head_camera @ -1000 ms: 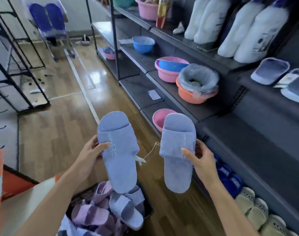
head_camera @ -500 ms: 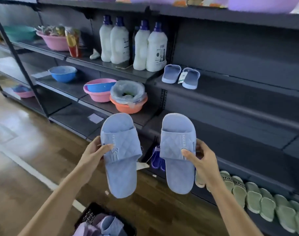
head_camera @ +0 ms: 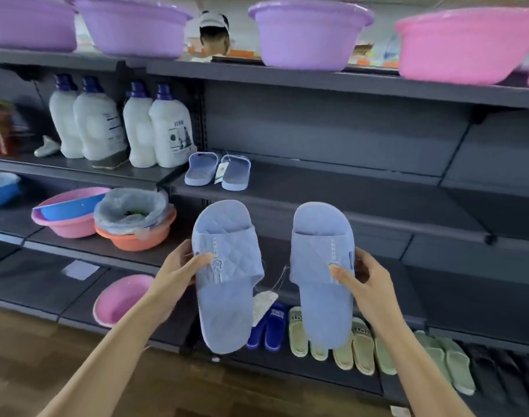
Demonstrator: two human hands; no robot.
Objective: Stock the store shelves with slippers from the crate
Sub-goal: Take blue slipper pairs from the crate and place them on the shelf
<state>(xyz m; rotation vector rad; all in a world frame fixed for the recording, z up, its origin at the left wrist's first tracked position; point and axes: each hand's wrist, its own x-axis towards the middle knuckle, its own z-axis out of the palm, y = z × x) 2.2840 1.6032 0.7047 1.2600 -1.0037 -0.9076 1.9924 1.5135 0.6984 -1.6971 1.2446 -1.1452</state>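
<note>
I hold up a pair of light blue quilted slippers in front of the dark shelving. My left hand (head_camera: 177, 273) grips the left slipper (head_camera: 224, 284) by its strap edge. My right hand (head_camera: 367, 279) grips the right slipper (head_camera: 322, 275) the same way. A thin string with a white tag (head_camera: 264, 302) joins the two. Behind them, another light blue pair (head_camera: 218, 171) lies on the middle shelf (head_camera: 362, 197). The crate is out of view.
White detergent bottles (head_camera: 137, 124) stand left of the shelved pair. Purple and pink basins (head_camera: 308, 34) line the top shelf; more basins (head_camera: 76, 215) sit lower left. Dark blue, green and black slippers (head_camera: 359, 346) fill the bottom shelf. A person's head shows behind the top shelf.
My view has swung right and up, from the floor and crate to facing the shelves. Both hands keep the same hold on the slippers, now raised in front of the middle shelf.
</note>
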